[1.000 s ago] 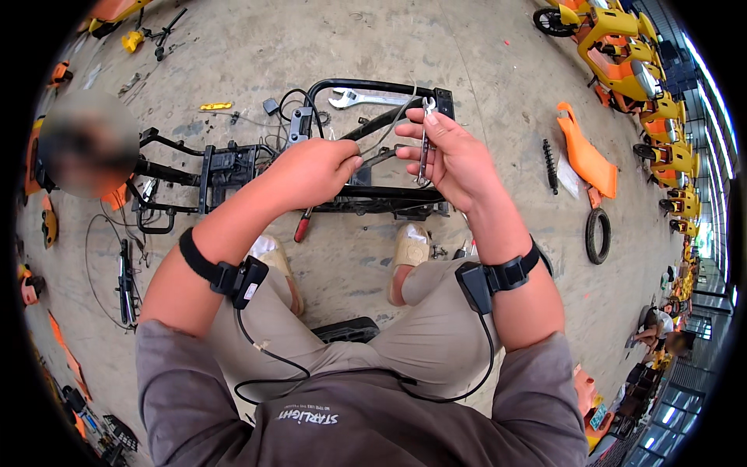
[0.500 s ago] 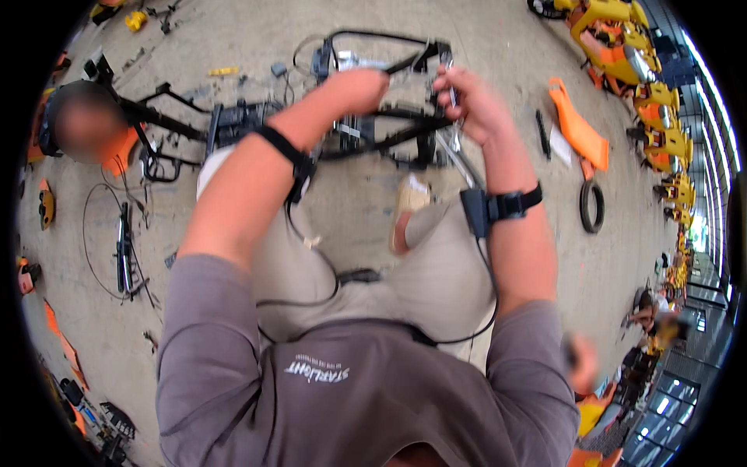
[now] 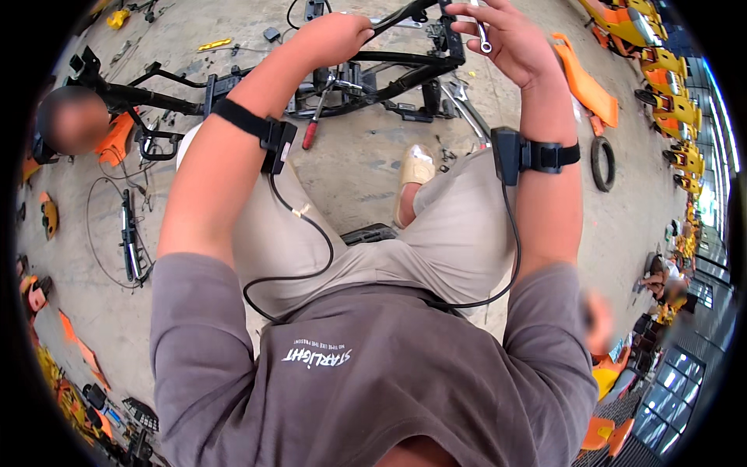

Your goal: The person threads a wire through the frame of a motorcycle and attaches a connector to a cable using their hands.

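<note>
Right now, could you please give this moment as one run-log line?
Left hand: at black frame, grip unclear | Right hand: holding wrench | Nearby: red-handled tool, orange panel, black tire

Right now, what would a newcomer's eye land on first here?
Probably the bare black frame stretching across the upper part of the view, with a shiny wrench in the person's right hand near the frame's right end. Next might come the bright orange panel on the floor to the right of that hand, then the yellow-and-orange scooters lined up along the right edge.
</note>
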A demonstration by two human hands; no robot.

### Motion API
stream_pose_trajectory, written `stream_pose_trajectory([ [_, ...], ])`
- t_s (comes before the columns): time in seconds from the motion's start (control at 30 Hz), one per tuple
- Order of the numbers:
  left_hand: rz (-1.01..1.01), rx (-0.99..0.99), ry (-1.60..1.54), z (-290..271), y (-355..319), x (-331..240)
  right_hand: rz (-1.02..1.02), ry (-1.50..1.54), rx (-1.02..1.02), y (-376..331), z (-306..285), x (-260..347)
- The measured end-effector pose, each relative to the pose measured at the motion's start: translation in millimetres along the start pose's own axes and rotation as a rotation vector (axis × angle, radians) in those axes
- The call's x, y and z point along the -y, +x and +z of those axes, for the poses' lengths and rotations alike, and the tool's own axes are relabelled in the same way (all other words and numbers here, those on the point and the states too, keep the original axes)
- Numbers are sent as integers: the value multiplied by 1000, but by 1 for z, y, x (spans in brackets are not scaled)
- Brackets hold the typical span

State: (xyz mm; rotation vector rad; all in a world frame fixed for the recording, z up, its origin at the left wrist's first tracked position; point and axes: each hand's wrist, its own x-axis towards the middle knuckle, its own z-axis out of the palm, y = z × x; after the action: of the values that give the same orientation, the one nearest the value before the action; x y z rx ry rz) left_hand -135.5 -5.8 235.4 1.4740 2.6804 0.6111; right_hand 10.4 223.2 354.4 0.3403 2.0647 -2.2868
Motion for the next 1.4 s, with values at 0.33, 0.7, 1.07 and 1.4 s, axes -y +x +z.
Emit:
stream_pose_trajectory([
  [0.33,-311,175,-250,-27,-35,9,156,-495,117,54,8,-35],
  [0.7,-392,9,-206,-26,24,-33,-216,-894,-247,75,21,-76],
  [1.07,-270,-104,-227,6,54,-17,44,-174,-58,98,41,-79],
  [1.4,-374,41,-381,-23,27,-22,25,-154,96,83,42,-61],
])
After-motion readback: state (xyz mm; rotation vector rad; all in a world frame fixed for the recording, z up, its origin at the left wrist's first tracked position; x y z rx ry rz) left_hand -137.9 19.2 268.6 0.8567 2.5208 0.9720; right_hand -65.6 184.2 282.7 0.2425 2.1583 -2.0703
